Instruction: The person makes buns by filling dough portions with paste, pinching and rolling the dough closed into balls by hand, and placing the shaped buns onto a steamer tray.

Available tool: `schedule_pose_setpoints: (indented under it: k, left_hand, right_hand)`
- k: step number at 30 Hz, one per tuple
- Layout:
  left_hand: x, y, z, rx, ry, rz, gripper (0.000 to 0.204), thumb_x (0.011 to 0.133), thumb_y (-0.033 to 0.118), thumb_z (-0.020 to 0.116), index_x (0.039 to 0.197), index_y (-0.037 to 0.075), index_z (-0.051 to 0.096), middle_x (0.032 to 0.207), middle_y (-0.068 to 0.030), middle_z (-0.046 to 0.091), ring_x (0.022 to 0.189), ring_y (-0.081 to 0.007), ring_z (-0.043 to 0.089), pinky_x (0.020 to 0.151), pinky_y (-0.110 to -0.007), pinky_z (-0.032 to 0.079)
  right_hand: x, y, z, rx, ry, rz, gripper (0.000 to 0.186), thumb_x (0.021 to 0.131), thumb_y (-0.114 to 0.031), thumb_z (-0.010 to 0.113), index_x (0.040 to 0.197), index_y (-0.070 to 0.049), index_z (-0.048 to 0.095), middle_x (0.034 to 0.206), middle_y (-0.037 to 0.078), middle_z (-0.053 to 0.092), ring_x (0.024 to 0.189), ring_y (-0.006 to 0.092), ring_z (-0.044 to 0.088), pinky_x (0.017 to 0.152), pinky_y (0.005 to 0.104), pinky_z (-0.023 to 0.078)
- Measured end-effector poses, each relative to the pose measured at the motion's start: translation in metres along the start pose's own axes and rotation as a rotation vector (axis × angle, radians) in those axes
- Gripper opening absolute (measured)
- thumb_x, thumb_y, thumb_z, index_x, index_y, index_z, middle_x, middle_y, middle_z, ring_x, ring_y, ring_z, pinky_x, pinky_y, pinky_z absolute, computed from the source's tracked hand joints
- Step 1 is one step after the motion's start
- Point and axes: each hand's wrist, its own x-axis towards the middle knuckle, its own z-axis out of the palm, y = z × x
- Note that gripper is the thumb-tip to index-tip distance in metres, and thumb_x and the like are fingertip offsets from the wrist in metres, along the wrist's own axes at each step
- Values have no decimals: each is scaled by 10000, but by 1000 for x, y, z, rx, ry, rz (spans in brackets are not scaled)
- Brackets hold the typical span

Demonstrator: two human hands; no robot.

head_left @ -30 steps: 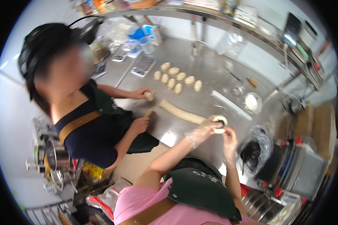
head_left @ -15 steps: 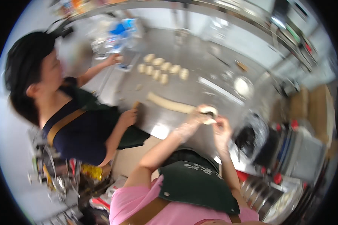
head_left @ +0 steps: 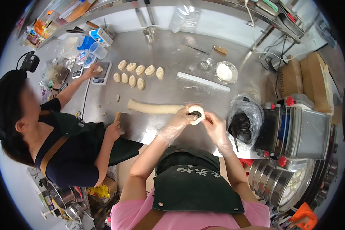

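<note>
Both of my hands wear clear plastic gloves and are raised over the near edge of the steel table. My left hand (head_left: pixel 180 122) cups a round dough wrapper (head_left: pixel 197 121) with dark filling (head_left: pixel 196 114) in its middle. My right hand (head_left: pixel 215 127) pinches the wrapper's right edge between thumb and fingers. A long dough rope (head_left: pixel 153 107) lies on the table, its right end partly behind my left hand. Beyond it sit several cut dough pieces (head_left: pixel 140 70) in two rows. To the right, a plastic-lined bowl (head_left: pixel 246 103) contains a dark filling mass (head_left: pixel 239 124) with a stick-like tool.
On the left, a co-worker holds a dough piece (head_left: pixel 98 69) over a scale (head_left: pixel 102 75) and a scraper (head_left: pixel 117 117) in the other hand. A white bar (head_left: pixel 203 81), a flour bowl (head_left: pixel 227 72) and a wooden-handled tool (head_left: pixel 220 49) lie farther back. A machine (head_left: pixel 308 132) stands right.
The view has shifted and sharpened, so the table appears farther left and lower. My hands still hold the filled wrapper, its dark filling now turned more upward. The co-worker's hand is over the scale.
</note>
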Motion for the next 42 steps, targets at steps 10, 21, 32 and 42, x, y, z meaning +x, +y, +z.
schedule_pose_setpoints:
  k: [10,21,32,42]
  left_hand:
    - [-8,1,1,-73,57,29,390,890,94,668,1257,31,549,1106,-16,600,1034,-115,571,916,-278,465]
    - [-12,21,-1,35,16,2,378,897,13,558,1275,13,551,1138,-45,598,1064,-113,529,936,-253,427]
    - [-8,23,23,267,243,116,416,877,-24,582,1290,-8,532,1136,-64,609,1019,-138,570,902,-270,457]
    - [3,-14,28,-111,358,296,402,848,-69,601,1242,2,562,1139,-76,614,1033,-162,586,923,-312,482]
  right_hand:
    - [10,-28,-2,-234,-47,-278,249,784,61,684,1026,5,659,820,137,657,633,216,641,580,307,504]
    - [8,-16,2,-2,-111,68,210,846,-24,693,1051,-11,649,836,109,695,657,142,634,595,287,499]
    - [10,-25,9,-91,51,2,169,811,-6,705,964,-16,636,785,143,680,659,233,688,583,325,527]
    - [15,-43,17,-18,97,185,194,811,10,683,996,15,625,706,120,662,582,159,631,564,282,506]
